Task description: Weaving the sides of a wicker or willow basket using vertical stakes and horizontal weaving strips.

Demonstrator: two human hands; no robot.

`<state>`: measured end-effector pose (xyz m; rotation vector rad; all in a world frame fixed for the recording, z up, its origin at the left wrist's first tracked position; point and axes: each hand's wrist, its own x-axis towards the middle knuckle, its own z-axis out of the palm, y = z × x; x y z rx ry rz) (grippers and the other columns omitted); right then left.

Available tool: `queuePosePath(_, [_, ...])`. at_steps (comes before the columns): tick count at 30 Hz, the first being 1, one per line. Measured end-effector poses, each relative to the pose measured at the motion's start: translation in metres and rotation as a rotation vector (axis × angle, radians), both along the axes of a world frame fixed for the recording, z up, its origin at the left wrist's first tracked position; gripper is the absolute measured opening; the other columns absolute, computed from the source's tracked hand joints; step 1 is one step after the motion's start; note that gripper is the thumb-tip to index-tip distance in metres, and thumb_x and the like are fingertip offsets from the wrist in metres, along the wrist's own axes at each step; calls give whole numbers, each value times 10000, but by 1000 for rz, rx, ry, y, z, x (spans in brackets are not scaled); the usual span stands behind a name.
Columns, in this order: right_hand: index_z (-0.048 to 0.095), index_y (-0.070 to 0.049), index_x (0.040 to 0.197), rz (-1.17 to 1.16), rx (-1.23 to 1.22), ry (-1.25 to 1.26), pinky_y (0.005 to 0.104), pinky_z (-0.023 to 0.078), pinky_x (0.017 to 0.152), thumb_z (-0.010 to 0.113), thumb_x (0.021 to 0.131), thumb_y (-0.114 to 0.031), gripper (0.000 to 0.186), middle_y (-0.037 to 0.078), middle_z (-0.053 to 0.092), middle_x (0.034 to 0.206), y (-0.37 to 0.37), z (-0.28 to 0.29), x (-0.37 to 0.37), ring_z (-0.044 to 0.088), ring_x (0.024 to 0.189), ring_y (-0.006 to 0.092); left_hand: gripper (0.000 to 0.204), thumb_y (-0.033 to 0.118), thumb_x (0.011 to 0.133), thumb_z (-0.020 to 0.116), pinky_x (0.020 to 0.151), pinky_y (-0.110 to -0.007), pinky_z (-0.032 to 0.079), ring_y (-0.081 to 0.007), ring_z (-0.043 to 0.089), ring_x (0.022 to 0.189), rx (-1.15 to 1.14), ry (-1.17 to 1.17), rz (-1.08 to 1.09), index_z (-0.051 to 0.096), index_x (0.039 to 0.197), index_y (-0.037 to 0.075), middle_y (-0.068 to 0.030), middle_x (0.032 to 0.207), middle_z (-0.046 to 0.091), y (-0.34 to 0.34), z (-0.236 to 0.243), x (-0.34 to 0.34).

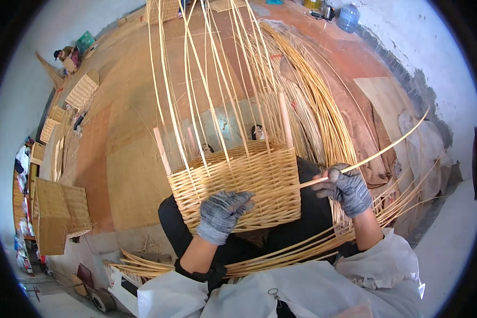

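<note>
A half-woven wicker basket rests on my lap, with tall upright canes and pink corner posts rising from it. My left hand, in a grey glove, presses its curled fingers against the front weave, gripping the wicker there. My gloved right hand, just beyond the basket's right side, is closed on a long pale cane that runs from the front of the weave up to the right. A bundle of loose canes lies across my lap below the basket.
A large bundle of canes lies on the right over brown cloth. Wicker boxes stand at the left, with more farther back. A person sits at the back left. A blue water bottle stands by the back right wall.
</note>
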<state>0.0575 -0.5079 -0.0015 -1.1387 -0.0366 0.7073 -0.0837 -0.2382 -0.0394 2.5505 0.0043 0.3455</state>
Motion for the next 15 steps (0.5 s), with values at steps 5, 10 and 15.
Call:
queuePosePath(5, [590,-21,901,-183,84,-252,349,556,669,662,814,-203,215,161,646,892,-2,-19,70,654,785,267,524,416,762,642,807,-380,475,-279,569,986,182,4,343,566,1162,87,-113,1176,560,7,-6,63])
queuePosePath(10, [594,-8,906,-189,-82,-129,352,568,645,649,823,-195,212,187,653,895,24,-35,77,664,778,275,588,454,725,674,897,-394,432,-310,538,1034,155,392,316,568,1140,53,-131,1206,530,-1,-18,82])
queuePosePath(15, [593,-2,916,-111,-68,-64,371,569,657,653,820,-191,221,195,651,898,26,-39,85,663,783,294,653,462,668,721,904,-397,428,-300,535,1056,209,112,412,568,1158,59,-130,1236,526,-6,-40,76])
